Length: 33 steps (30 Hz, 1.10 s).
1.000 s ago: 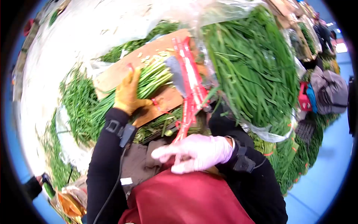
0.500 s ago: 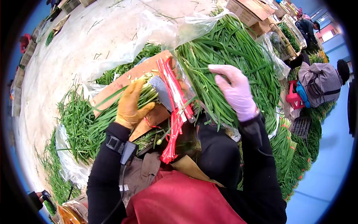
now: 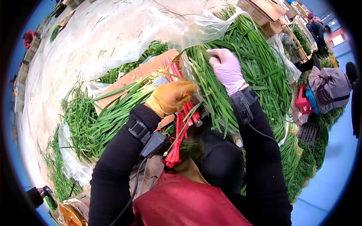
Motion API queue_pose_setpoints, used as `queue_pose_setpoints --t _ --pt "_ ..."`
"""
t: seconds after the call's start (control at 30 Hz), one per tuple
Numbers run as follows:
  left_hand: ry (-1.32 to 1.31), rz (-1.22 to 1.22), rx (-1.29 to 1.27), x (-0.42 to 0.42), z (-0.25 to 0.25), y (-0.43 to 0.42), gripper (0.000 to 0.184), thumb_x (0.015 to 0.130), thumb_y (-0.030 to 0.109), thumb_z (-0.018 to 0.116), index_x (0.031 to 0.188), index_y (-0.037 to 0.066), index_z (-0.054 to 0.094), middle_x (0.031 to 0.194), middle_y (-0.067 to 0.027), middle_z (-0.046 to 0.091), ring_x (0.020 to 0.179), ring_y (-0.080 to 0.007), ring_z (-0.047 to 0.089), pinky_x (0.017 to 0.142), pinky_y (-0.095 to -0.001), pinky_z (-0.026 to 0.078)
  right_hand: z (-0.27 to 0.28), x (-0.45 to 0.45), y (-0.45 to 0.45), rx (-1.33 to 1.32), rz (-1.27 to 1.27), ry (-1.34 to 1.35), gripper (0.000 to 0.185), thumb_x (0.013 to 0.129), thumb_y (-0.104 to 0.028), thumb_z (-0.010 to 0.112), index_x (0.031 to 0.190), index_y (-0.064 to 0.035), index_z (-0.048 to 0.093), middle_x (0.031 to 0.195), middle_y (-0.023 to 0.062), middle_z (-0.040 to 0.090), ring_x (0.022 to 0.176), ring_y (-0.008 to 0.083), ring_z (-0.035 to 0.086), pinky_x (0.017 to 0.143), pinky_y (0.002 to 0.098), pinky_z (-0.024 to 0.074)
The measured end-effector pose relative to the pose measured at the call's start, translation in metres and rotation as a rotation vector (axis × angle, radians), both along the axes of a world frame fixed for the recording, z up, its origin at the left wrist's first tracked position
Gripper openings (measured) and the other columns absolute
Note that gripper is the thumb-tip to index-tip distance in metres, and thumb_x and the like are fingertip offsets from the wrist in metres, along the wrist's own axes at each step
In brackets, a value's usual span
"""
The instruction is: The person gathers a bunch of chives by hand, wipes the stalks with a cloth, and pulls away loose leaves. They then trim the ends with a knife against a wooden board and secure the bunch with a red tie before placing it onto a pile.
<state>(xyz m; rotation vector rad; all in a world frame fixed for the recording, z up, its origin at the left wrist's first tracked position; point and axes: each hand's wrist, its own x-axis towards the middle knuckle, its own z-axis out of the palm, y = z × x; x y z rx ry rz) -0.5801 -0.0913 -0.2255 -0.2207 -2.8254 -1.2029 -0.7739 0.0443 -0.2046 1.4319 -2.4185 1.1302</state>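
Observation:
My left hand [image 3: 171,98], in an orange glove, is over the red and white tie strips [image 3: 174,150], its fingers bent together; what they hold, if anything, is hidden. To its left a bundle of cut green stalks [image 3: 126,101] lies across a brown board [image 3: 152,67], pale ends towards the hand. My right hand [image 3: 228,71], in a pink glove, is closed on green leaves at the left part of the large leaf pile [image 3: 260,79]. Part of a grey-blue piece [image 3: 162,80] shows on the board beside my left hand.
Clear plastic sheeting [image 3: 203,28] lies beyond the board and pile. Loose greens [image 3: 79,116] are at the left. Tied bundles [image 3: 288,150], a black crate [image 3: 308,132] and a red stool [image 3: 302,101] are at the right, near a person in a checked garment [image 3: 328,88]. Another person bends farther back.
My left hand has left the cut bundle and moved right over the strips. My right hand has risen from my lap to the large pile, and its fingers have closed on leaves there.

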Motion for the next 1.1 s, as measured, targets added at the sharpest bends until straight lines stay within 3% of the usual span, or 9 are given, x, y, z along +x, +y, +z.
queue_pose_setpoints --t 0.1,0.23,0.33,0.5,0.6,0.73,0.8,0.9,1.1 --pt "0.036 0.003 0.012 0.004 -0.007 -0.001 0.042 0.089 0.006 0.058 0.13 0.01 0.056 0.129 -0.0166 0.058 0.117 -0.0336 0.057 0.096 -0.037 0.048 -0.004 0.009 -0.021 0.305 0.02 -0.18 0.057 0.084 -0.036 0.067 0.126 0.0009 0.057 0.11 0.0237 0.065 0.105 0.037 0.062 0.093 0.0416 0.0477" --pt "0.062 0.018 0.062 0.008 -0.009 -0.001 0.04 0.088 0.008 0.06 0.129 0.01 0.057 0.128 -0.0154 0.059 0.116 -0.0329 0.057 0.096 -0.0369 0.048 -0.001 0.016 -0.042 0.652 0.008 -0.118 0.051 0.077 -0.037 0.072 0.11 0.0001 0.061 0.101 0.0215 0.067 0.098 0.0371 0.064 0.086 0.0444 0.051" --pt "0.089 0.066 0.038 0.01 -0.011 0.001 0.038 0.088 0.008 0.061 0.126 0.01 0.06 0.127 -0.0151 0.059 0.117 -0.034 0.057 0.096 -0.0368 0.048 -0.004 0.018 -0.048 0.734 0.016 0.137 0.05 0.075 -0.037 0.074 0.107 -0.0004 0.062 0.098 0.0222 0.067 0.094 0.0353 0.066 0.081 0.0455 0.053" --pt "0.194 0.535 0.55 0.02 -0.035 0.006 0.016 0.092 0.012 0.066 0.102 -0.001 0.068 0.092 -0.0029 0.069 0.079 -0.0059 0.058 0.073 -0.0216 0.048 -0.029 0.031 -0.054 0.706 -0.078 0.298 0.028 0.087 -0.015 0.053 0.112 -0.0044 0.061 0.093 0.0149 0.069 0.09 0.0336 0.067 0.076 0.0476 0.0528" --pt "0.012 0.699 0.912 0.019 -0.032 -0.001 0.015 0.089 0.016 0.068 0.097 0.003 0.069 0.084 -0.0022 0.07 0.067 -0.0066 0.059 0.062 -0.0207 0.046 -0.036 0.03 -0.057 0.801 -0.163 0.306 0.053 0.079 -0.019 0.063 0.128 -0.0049 0.052 0.104 0.0148 0.065 0.1 0.0317 0.065 0.083 0.0489 0.05" --pt "-0.03 0.809 1.088 0.022 -0.02 -0.004 0.014 0.09 0.016 0.068 0.091 0.002 0.067 0.082 -0.0032 0.067 0.074 -0.0105 0.063 0.068 -0.026 0.054 -0.024 0.024 -0.051 0.73 -0.165 0.161 0.06 0.076 -0.009 0.055 0.136 -0.0046 0.048 0.111 0.0191 0.064 0.106 0.0364 0.062 0.086 0.0511 0.0487" --pt "-0.028 0.835 1.103 0.021 -0.018 -0.005 0.014 0.089 0.016 0.068 0.091 0.002 0.067 0.082 -0.0036 0.067 0.074 -0.0111 0.063 0.068 -0.0276 0.056 0.002 0.02 -0.043 0.649 -0.171 -0.198 0.075 0.073 -0.003 0.054 0.146 -0.005 0.037 0.128 0.0237 0.058 0.116 0.0378 0.057 0.101 0.0409 0.0433" --pt "-0.015 0.74 1.146 0.019 -0.01 0.0 0.017 0.09 0.021 0.067 0.094 0.005 0.068 0.084 -0.0041 0.07 0.067 -0.0082 0.062 0.059 -0.0215 0.047 -0.032 -0.022 -0.025 0.331 0.019 -0.388 0.071 0.073 0.002 0.057 0.142 -0.0014 0.042 0.133 0.0194 0.055 0.125 0.0268 0.052 0.106 0.0327 0.038" --pt "0.027 0.869 1.066 0.0 -0.02 0.007 0.033 0.089 0.037 0.069 0.094 0.005 0.065 0.078 -0.0044 0.067 0.062 -0.0096 0.063 0.053 -0.0212 0.047 -0.021 0.0 -0.018 0.326 0.002 0.013 0.054 0.074 0.004 0.054 0.128 0.0005 0.055 0.123 0.0202 0.059 0.118 0.0317 0.056 0.102 0.036 0.0428"
